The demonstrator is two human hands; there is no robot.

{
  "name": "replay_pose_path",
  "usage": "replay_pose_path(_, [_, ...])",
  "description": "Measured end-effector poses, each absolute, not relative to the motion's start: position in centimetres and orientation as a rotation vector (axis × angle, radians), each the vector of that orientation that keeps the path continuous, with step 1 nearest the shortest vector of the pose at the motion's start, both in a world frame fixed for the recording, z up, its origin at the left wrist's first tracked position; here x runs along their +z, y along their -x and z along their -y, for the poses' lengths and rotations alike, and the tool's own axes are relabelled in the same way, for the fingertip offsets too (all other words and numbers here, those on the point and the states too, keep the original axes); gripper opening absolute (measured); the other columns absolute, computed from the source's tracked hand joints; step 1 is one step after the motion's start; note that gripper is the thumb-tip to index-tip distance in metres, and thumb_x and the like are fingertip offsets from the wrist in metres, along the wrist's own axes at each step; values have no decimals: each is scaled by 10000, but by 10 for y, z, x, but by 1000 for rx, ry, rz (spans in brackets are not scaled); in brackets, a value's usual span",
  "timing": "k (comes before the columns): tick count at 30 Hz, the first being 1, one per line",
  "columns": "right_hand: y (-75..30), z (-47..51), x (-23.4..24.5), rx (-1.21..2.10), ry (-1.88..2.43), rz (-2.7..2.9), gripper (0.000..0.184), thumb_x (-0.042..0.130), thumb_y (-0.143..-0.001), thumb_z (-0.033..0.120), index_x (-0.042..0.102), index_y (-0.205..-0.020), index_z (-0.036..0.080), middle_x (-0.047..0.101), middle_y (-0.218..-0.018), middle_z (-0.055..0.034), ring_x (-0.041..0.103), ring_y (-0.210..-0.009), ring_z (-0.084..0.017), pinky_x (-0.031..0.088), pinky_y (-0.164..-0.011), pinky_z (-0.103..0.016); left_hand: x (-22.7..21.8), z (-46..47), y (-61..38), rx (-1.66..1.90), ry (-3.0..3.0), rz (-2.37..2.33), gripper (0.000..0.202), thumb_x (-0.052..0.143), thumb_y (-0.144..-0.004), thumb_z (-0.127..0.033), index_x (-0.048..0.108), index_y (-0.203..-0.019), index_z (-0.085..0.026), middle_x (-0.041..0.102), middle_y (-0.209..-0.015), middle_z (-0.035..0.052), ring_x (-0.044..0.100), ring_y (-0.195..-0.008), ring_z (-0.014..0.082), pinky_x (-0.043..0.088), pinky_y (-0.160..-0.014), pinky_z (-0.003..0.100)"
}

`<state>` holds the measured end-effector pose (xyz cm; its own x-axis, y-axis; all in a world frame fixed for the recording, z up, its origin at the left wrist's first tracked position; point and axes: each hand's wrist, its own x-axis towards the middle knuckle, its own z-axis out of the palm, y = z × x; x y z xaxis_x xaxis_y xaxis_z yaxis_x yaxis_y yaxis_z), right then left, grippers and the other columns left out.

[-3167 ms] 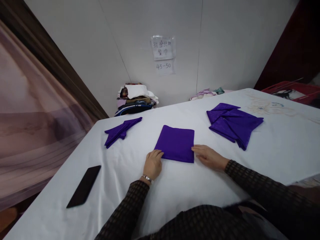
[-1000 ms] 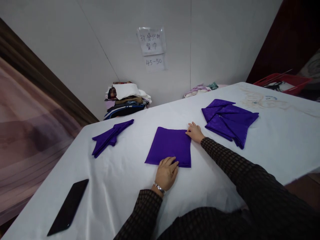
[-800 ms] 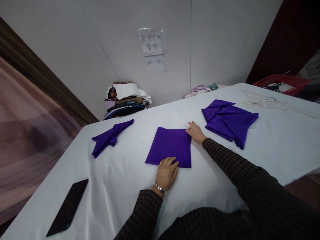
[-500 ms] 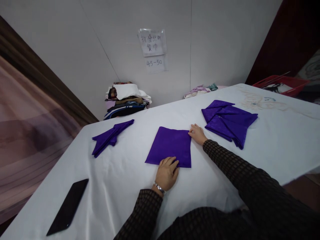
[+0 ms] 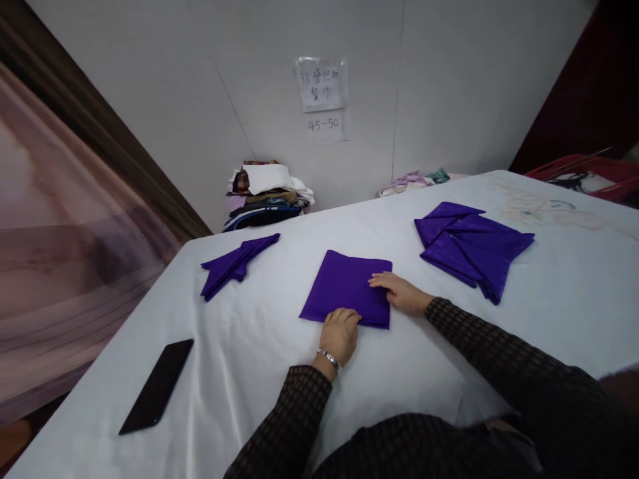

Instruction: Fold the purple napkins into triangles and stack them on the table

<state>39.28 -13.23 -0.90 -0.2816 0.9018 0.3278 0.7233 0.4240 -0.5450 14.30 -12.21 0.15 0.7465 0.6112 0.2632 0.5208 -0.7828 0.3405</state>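
A purple cloth folded into a square (image 5: pixel 342 285) lies flat in the middle of the white-covered table (image 5: pixel 279 372). My left hand (image 5: pixel 341 333) rests on its near edge with the fingers curled down onto the fabric. At the cloth's right edge, about halfway along, lies my right hand (image 5: pixel 402 293), fingers stretched out flat and touching the fabric. Neither hand lifts the cloth.
A narrow folded purple cloth (image 5: pixel 234 263) lies to the left. A pile of flat purple cloths (image 5: pixel 474 246) sits to the right. A black phone (image 5: pixel 156 386) lies near the left table edge. Stacked clothes (image 5: pixel 267 193) stand by the wall; a red basket (image 5: pixel 594 176) at far right.
My right hand slid from the cloth's far right corner toward me along the right edge. My left hand stayed on the near edge. The view shifted slightly.
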Motion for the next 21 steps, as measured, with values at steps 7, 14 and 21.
replay_pose_path(7, [-371,174,5,532,1319,2322,635,477,-658,80,509,-1282,191,506,-1333,-109,404,-1271,-242,224,-1077,-520,5,122,-127,743,-2545,-785,360,434,-768,-35,632,-1007,-217,678,-997,39,586,-959,173,443,-873,374])
replay_pose_path(14, [-356,204,25,641,1231,2449,571,468,-722,80,544,-1257,264,514,-1333,-47,417,-1264,-215,236,-1090,-465,16,134,-83,517,-2537,-555,397,479,-737,-79,622,-1066,-250,647,-1148,30,550,-1107,171,408,-987,392])
replay_pose_path(21, [-292,136,49,442,1221,2355,455,422,-888,280,452,-1337,212,423,-1406,-83,303,-1333,-223,229,-1095,-442,20,99,-89,603,-2574,-1338,407,460,-862,-279,528,-1235,-132,492,-1348,140,384,-1292,265,292,-1073,484])
